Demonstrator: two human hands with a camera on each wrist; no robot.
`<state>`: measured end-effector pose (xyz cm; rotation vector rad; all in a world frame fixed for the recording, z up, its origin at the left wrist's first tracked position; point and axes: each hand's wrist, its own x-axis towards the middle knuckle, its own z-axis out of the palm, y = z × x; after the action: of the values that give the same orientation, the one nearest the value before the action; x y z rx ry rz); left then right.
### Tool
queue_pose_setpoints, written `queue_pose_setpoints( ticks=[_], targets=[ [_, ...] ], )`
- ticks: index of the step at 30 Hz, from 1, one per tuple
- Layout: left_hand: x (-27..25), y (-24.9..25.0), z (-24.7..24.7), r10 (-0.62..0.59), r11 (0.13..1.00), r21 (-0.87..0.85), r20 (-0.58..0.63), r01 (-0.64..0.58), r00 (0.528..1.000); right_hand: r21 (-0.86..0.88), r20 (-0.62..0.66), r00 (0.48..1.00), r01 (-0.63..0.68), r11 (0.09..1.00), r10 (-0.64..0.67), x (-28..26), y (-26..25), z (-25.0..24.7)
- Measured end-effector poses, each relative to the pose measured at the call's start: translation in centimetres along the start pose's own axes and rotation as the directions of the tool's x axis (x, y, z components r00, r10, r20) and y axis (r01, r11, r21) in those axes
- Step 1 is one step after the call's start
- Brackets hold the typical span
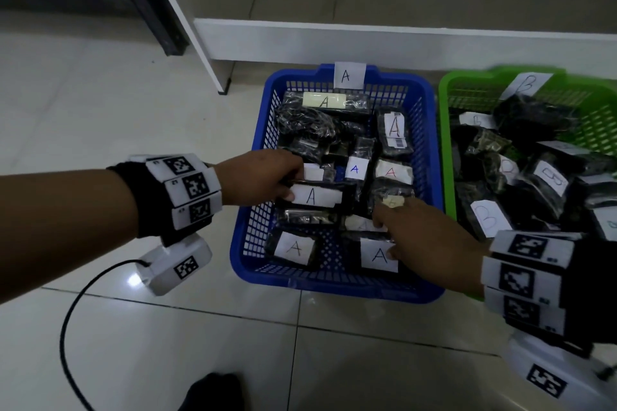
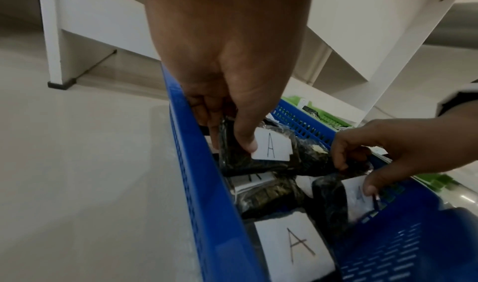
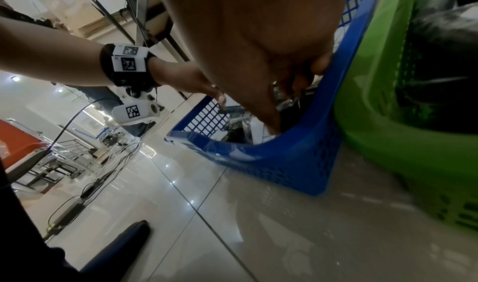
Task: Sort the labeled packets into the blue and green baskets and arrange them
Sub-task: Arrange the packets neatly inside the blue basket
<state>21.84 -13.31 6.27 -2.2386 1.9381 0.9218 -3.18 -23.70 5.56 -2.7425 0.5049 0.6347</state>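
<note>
While tidying the blue basket (image 1: 253,237): left hand (image 1: 258,177) pinching one A-labeled packet (image 1: 314,196) by its end, right hand (image 1: 430,243) pinching that packet's far end, likely to square it among neighbours.

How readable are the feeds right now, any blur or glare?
Head view: A labels in the blue basket read sharp, green basket smeared at the edge. Left wrist view: left hand soft, labels legible. Right wrist view: right hand blocks much, floor glares.
</note>
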Motion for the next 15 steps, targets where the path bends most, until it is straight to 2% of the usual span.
queue_pose_setpoints(
  ticks=[2, 9, 10, 12, 15],
  targets=[
    [0.1, 0.0, -0.2, -0.011, 1.0, -0.012, -0.003, 0.011, 1.0, -0.053, -0.023, 1.0, 0.008, 0.999, -0.01, -0.3, -0.5, 0.1],
    [0.2, 0.2, -0.8, -0.044, 0.998, -0.032, 0.04, 0.045, 0.998, -0.076, -0.117, 0.991, 0.055, 0.996, -0.064, -1.0, -1.3, 0.1],
    [0.1, 0.2, -0.9, -0.048, 0.998, -0.031, 0.045, 0.049, 0.998, -0.089, -0.121, 0.988, 0.081, 0.993, -0.092, -1.2, -1.5, 0.2],
    [0.0, 0.3, -1.0, -0.049, 0.998, -0.029, 0.065, 0.051, 0.997, -0.136, -0.038, 0.992, 0.117, 0.984, -0.123, -1.1, -1.6, 0.7],
    [-0.3, 0.3, -0.9, -0.027, 0.999, -0.014, 0.105, 0.029, 0.994, -0.206, -0.073, 0.987, 0.124, 0.971, -0.142, -1.1, -1.1, 1.3]
  ],
)
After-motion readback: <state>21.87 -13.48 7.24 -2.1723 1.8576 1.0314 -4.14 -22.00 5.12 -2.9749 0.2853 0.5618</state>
